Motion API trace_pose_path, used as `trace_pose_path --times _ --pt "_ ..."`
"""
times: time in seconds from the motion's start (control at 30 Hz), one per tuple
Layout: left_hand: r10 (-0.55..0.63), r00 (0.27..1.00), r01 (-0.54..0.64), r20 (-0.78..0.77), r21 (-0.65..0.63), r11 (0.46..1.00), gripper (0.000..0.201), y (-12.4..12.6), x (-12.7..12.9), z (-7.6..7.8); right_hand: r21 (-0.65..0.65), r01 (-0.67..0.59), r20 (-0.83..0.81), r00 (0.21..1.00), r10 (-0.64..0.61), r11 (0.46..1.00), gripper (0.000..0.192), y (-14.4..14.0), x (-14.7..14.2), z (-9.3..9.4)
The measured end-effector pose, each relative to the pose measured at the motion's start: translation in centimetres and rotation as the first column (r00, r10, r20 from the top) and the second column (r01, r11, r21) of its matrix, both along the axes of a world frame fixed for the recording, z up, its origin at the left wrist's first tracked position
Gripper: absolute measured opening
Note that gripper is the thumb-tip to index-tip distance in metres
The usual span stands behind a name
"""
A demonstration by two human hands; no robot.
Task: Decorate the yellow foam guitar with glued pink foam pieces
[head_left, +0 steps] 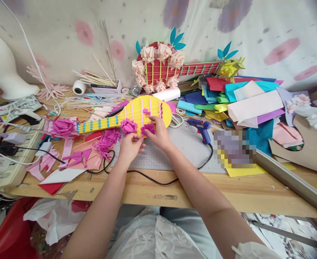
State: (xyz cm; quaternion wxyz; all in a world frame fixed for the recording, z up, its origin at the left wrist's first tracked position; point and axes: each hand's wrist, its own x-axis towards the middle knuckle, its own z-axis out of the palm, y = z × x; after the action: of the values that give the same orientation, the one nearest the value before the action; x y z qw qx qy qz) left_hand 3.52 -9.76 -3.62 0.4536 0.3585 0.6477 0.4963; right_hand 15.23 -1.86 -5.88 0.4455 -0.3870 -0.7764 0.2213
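A yellow toy guitar (135,113) with pink strips on its body and blue bands on its neck lies on the table. Two magenta crepe-paper flowers sit along its near edge: the left paper flower (128,126) and the right paper flower (148,128). My right hand (161,133) rests over the guitar body, its thumb and fingers closed about the right flower. Just in front of the guitar's edge, my left hand (131,146) has its fingers pinched together below the flowers; what lies between those fingertips is too small to make out.
A blue glue gun (201,128) stands on the grey cutting mat (185,151), its black cord (161,183) looping along the table's front. Magenta paper scraps (108,141) lie left. Behind are a red flowered guitar (166,68) and stacked coloured paper (255,104).
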Motion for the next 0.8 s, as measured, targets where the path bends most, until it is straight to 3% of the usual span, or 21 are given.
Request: trace_pose_path --times 0.17,0.4,0.8 --pt "-0.015 0.995 0.014 -0.101 -0.015 1.0 0.008 0.5 0.3 0.0 0.002 0.0 0.009 1.0 0.0 1.0 0.044 -0.1 0.0 -0.1" --pt "0.017 0.978 -0.034 -0.209 -0.076 0.997 0.027 1.1 0.3 0.2 -0.002 -0.002 0.012 1.0 0.002 1.0 0.043 -0.1 0.1 -0.1" --pt "0.046 0.972 -0.067 -0.23 -0.082 0.994 0.033 1.5 0.7 0.5 -0.017 -0.01 0.017 1.0 0.01 1.0 0.043 -0.2 0.2 0.0"
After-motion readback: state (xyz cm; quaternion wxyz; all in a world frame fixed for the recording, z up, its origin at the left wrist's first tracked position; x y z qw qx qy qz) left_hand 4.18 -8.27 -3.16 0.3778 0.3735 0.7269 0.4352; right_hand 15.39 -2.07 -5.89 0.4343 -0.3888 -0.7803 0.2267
